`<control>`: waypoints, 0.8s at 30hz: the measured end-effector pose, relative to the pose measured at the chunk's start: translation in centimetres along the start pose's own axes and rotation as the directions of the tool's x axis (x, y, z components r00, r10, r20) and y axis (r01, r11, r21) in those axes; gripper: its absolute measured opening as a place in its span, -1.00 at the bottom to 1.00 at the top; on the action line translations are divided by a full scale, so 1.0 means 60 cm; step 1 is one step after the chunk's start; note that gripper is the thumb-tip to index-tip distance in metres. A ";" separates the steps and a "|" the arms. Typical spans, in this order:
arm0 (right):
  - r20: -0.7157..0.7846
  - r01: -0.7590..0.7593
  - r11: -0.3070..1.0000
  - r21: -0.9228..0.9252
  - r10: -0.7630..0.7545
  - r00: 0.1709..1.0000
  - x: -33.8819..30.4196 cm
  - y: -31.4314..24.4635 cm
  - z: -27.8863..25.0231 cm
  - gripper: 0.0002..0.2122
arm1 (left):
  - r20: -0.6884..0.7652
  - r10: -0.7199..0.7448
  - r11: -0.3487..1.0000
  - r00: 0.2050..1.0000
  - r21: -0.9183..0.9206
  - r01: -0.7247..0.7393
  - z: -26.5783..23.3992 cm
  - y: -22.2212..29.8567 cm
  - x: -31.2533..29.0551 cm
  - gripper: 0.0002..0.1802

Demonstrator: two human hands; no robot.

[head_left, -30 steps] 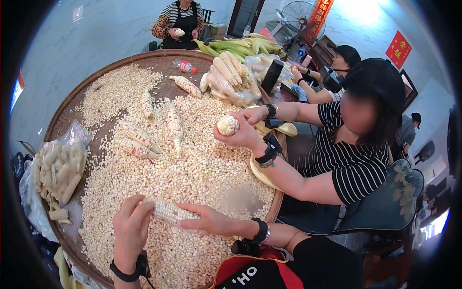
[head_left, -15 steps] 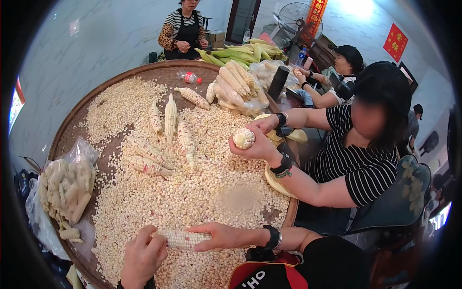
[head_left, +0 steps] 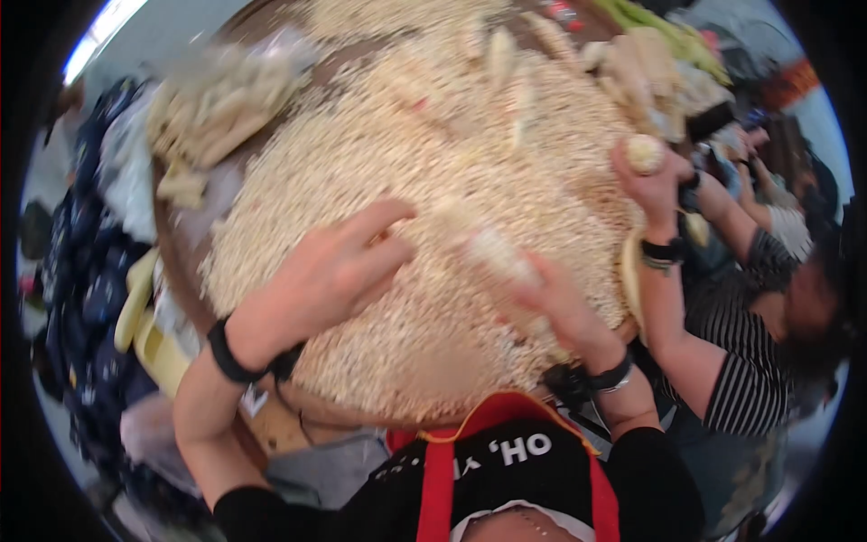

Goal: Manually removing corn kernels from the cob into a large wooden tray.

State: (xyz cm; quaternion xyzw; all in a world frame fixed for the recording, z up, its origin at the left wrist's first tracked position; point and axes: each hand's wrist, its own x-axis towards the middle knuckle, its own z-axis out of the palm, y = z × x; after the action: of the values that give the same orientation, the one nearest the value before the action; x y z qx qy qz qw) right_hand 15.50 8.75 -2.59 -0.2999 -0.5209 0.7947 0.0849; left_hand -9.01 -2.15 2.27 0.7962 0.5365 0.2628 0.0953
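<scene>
My right hand (head_left: 567, 307) grips one end of an ear of corn (head_left: 497, 253), blurred by motion, which points up and to the left over the heap. Apart from it, on the left, my left hand (head_left: 330, 271) hovers above the loose kernels (head_left: 361, 190). Its fingers are bent but spread, and nothing shows between them. Pale kernels cover most of the round table (head_left: 172, 244). Several ears of corn (head_left: 499, 63) lie on the kernels toward the far side.
At the right, a co-worker's hands hold another ear (head_left: 645, 154). A plastic bag of pale cobs (head_left: 217, 108) rests on the left rim. A bag of ears (head_left: 641, 68) and green husks (head_left: 677, 41) lie at the far right. A yellow container (head_left: 158, 348) stands below the left rim.
The view has tipped down and swung left, with blur. My left hand has come away from the ear and moved left; my right hand still holds the ear, now tilted.
</scene>
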 end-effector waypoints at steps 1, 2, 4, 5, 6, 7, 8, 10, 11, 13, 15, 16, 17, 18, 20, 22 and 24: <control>0.017 0.009 0.997 0.074 -0.011 1.000 0.001 -0.010 -0.004 -0.54 | -0.014 -0.051 0.999 0.999 -0.011 0.051 -0.004 -0.002 -0.006 -0.79; 0.071 -0.037 0.996 0.080 0.031 0.997 -0.004 -0.009 -0.009 -0.54 | -0.039 -0.097 0.995 0.994 -0.026 0.096 0.003 0.009 -0.011 -0.78; 0.019 0.009 0.982 0.191 -0.013 1.000 0.001 -0.005 -0.003 -0.55 | -0.099 -0.166 0.986 0.981 -0.012 0.166 0.002 0.019 -0.015 -0.79; 0.046 -0.011 0.981 0.192 0.002 0.999 0.002 -0.002 -0.001 -0.55 | -0.168 -0.171 0.985 0.971 -0.002 0.173 0.002 0.023 -0.007 -0.80; 0.051 0.018 0.977 0.213 -0.030 0.998 -0.001 0.004 0.003 -0.55 | -0.173 -0.195 0.980 0.966 -0.002 0.198 0.003 0.026 -0.001 -0.80; 0.052 0.050 0.971 0.232 -0.064 0.997 -0.004 0.008 0.005 -0.54 | -0.277 -0.134 0.989 0.951 0.020 0.145 0.004 0.028 0.008 -0.82; 0.063 0.038 0.972 0.231 -0.054 0.997 -0.008 0.011 0.008 -0.54 | -0.374 -0.065 0.995 0.925 0.048 0.090 0.004 0.034 0.012 -0.84; 0.093 0.041 0.964 0.264 -0.068 0.993 -0.013 0.014 0.009 -0.52 | -0.408 -0.136 0.990 0.903 -0.037 0.133 0.008 0.052 0.018 -0.84; 0.093 0.040 0.963 0.266 -0.067 0.993 -0.015 0.015 0.012 -0.52 | -0.433 -0.186 0.982 0.882 -0.121 0.148 0.009 0.056 0.022 -0.85; 0.100 0.022 0.952 0.304 -0.055 0.993 -0.019 0.016 0.017 -0.46 | -0.443 -0.155 0.987 0.883 -0.113 0.117 0.020 0.060 0.026 -0.83; 0.203 -0.055 0.919 0.390 -0.028 0.979 -0.023 0.024 0.007 -0.46 | -0.298 -0.310 0.860 0.903 -0.492 0.133 0.031 0.066 0.031 -0.79; 0.306 -0.139 0.876 0.462 -0.010 0.952 -0.025 0.028 0.003 -0.47 | -0.293 -0.310 0.860 0.905 -0.492 0.135 0.033 0.068 0.033 -0.79; 0.310 -0.141 0.873 0.467 -0.012 0.951 -0.025 0.032 0.004 -0.47 | -0.183 -0.384 0.769 0.905 -0.607 0.204 0.034 0.069 0.034 -0.78; 0.351 -0.139 0.858 0.495 -0.051 0.935 -0.025 0.036 0.008 -0.48 | -0.063 -0.442 0.657 0.895 -0.702 0.275 0.036 0.069 0.036 -0.77; 0.390 -0.141 0.837 0.529 -0.092 0.916 -0.029 0.037 0.009 -0.49 | -0.032 -0.480 0.640 0.877 -0.697 0.324 0.042 0.067 0.041 -0.76; 0.268 0.013 0.970 0.241 -0.079 0.960 -0.036 0.028 0.005 -0.52 | -0.001 -0.516 0.619 0.857 -0.692 0.372 0.050 0.064 0.044 -0.76; 0.193 -0.018 0.975 0.220 -0.025 0.981 -0.034 0.028 -0.002 -0.55 | 0.006 -0.544 0.616 0.839 -0.676 0.404 0.059 0.063 0.048 -0.74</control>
State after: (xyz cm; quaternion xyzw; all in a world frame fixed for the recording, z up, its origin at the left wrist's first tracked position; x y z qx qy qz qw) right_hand 17.49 7.18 -3.29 -0.2084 -0.4361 0.8728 0.0677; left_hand -3.33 -0.64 1.83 0.5096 0.6083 0.4763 0.3787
